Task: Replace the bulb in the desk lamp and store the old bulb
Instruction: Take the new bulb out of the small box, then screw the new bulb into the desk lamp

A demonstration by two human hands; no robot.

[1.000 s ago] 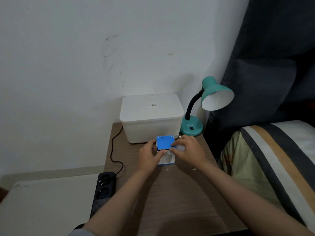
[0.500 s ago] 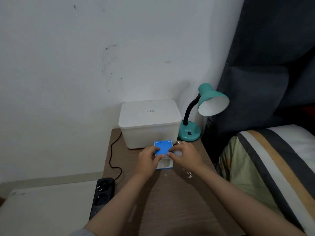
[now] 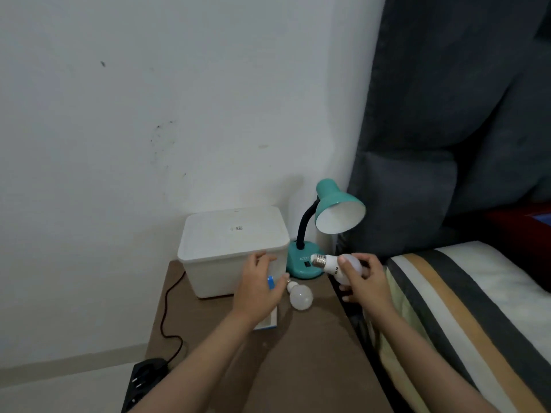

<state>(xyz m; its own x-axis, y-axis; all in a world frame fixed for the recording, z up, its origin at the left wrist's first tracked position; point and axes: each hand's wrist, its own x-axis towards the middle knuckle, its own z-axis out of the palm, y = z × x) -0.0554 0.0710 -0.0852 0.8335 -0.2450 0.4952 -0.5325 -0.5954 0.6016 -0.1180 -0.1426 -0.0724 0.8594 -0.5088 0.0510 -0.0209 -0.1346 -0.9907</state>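
A teal desk lamp (image 3: 334, 214) stands at the back right of the brown bedside table (image 3: 298, 368), its shade tilted toward me with no bulb visible inside. My right hand (image 3: 362, 281) grips a white bulb (image 3: 334, 265) in the air beside the lamp's base, its metal screw cap pointing left. A second white bulb (image 3: 300, 297) lies on the table between my hands. My left hand (image 3: 258, 286) holds the blue and white bulb box (image 3: 269, 318), which stands on the table and is mostly hidden behind the hand.
A white lidded plastic bin (image 3: 234, 248) stands at the back of the table, touching my left hand's fingers. A black cord (image 3: 167, 311) runs down to a power strip (image 3: 143, 383) on the floor at left. A striped bed (image 3: 465, 317) and dark headboard (image 3: 453, 129) lie on the right.
Both hands were working at the blue box. Now my right hand has drawn a bulb out and moved right toward the lamp base; a second bulb lies exposed on the table.
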